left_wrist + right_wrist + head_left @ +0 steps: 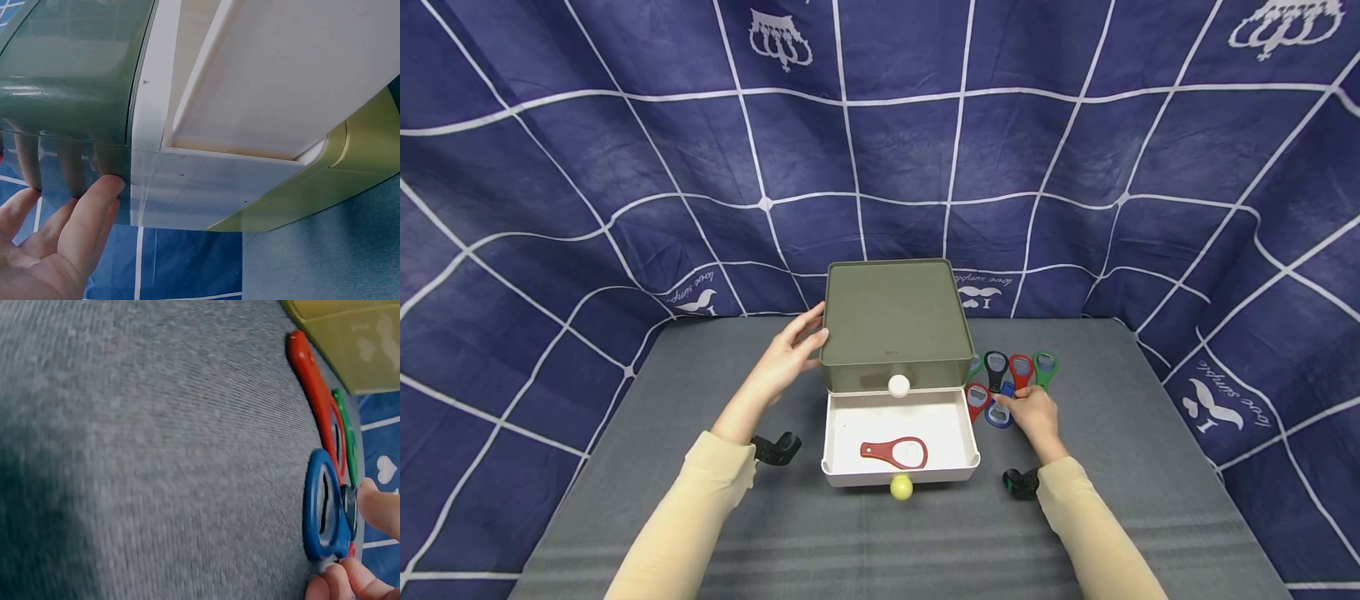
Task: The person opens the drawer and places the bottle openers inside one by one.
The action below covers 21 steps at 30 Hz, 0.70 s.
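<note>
A box with an olive-green upper part (pixel 895 312) has its white lower drawer (pixel 857 417) pulled out. A red bottle opener (pixel 910 452) lies inside that drawer. My left hand (pixel 780 360) rests its fingertips against the box's left side; in the left wrist view the fingers (pixel 87 212) touch the green wall. To the right of the box, my right hand (pixel 1033 414) reaches down around a blue bottle opener (pixel 997 417). In the right wrist view its thumb (pixel 379 509) and fingertips stand apart, the fingertips touching the blue opener's (pixel 309 509) lower side.
Beyond the right hand lie a black bottle opener (pixel 996 367), a red one (pixel 1021 367) and a green one (pixel 1046 363). Another red opener (pixel 976 400) lies close beside the drawer. A yellow knob (pixel 901 487) sticks out from the drawer front. Blue curtain (pixel 887 167) surrounds the grey tabletop (pixel 865 542).
</note>
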Available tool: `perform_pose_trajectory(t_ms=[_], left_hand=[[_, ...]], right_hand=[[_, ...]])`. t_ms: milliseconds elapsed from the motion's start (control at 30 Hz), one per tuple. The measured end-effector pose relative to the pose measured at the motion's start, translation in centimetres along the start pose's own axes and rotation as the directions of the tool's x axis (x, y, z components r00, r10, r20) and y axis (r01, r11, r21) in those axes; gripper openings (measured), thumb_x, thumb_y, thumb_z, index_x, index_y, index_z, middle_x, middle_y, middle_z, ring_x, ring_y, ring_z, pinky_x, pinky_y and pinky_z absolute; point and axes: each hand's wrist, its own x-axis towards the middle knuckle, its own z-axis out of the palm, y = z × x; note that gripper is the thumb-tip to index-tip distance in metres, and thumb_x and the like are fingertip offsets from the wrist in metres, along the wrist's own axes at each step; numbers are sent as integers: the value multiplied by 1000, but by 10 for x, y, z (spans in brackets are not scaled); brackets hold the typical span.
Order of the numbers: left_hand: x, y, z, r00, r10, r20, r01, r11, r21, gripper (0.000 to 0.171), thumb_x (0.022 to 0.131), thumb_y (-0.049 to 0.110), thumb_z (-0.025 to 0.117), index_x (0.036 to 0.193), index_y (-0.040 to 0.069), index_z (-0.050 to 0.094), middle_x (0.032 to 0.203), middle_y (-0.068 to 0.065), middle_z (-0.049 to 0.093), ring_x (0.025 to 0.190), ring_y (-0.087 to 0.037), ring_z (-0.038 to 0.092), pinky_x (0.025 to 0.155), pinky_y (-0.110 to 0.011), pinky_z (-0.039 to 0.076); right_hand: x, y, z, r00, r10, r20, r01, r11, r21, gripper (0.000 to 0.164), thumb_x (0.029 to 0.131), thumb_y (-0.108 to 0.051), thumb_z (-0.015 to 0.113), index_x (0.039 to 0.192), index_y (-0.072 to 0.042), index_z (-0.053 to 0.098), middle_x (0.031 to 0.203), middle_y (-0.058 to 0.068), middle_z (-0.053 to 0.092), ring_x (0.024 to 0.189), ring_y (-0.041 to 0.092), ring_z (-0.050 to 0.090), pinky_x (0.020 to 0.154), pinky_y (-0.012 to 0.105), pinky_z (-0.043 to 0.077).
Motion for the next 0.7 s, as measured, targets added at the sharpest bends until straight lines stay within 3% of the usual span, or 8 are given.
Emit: perform_pose_trajectory(t_ms=[133,233,333,400,467,567,633,700], left_hand=[[0,0,0,1000,-1,0,1,1000,-9,57,105,23,47,157,17,25,161,-18,25,144,-38,34,107,-58,43],[0,0,0,1000,-1,4,1,1000,-8,57,105,23,47,158,17,24,161,-18,25,144,-39,34,107,-58,42],[0,-1,0,1000,0,6,0,1000,-9,57,105,23,47,158,17,24,161,-17,25,143,-39,34,107,-58,42],[0,-1,0,1000,2,6,-2,1000,-10,58,105,24,47,158,17,24,161,-17,25,143,-39,35,107,-58,43],[1,-1,-1,1000,3,4,-3,1000,-10,58,105,25,48,157,17,25,161,-17,25,143,-39,36,107,-58,43],[1,-1,-1,1000,4,3,-4,1000,-13,58,105,25,48,157,17,25,161,-17,26,142,-39,36,107,-58,43],[1,0,-1,1000,2,2,-2,1000,-16,58,105,25,48,157,17,25,161,-17,26,142,-39,37,107,-57,43],[1,0,0,1000,0,1,0,1000,-19,58,105,24,48,157,16,25,161,-17,25,142,-39,37,107,-58,43]], right_hand=[[-1,-3,4,1000,-1,-31,0,1000,-14,44,85,-30,75,101,9,60,107,30,63,104,47,58,89,54,48],[-2,-4,6,999,-5,-54,3,1000,-24,41,83,-28,77,95,7,60,100,28,63,98,45,59,84,53,50],[-2,-4,6,997,-7,-71,5,999,-33,36,80,-26,79,74,1,56,74,16,58,75,35,56,65,42,47],[0,-5,5,998,-8,-61,5,999,-48,43,80,-25,80,59,-6,48,58,5,46,61,25,45,54,35,38],[1,-8,4,999,9,-39,-12,998,-69,51,80,-26,80,52,-11,40,53,-1,36,58,19,37,51,31,29],[4,-12,3,1000,29,-5,-29,994,-101,45,80,-27,79,55,-7,48,55,6,48,58,24,48,51,34,39],[4,-15,2,999,44,9,-43,992,-118,38,80,-28,79,66,0,57,68,16,61,71,35,60,59,42,49],[5,-17,2,999,47,22,-44,991,-125,38,79,-28,79,79,7,62,83,25,67,85,43,64,69,49,53]])
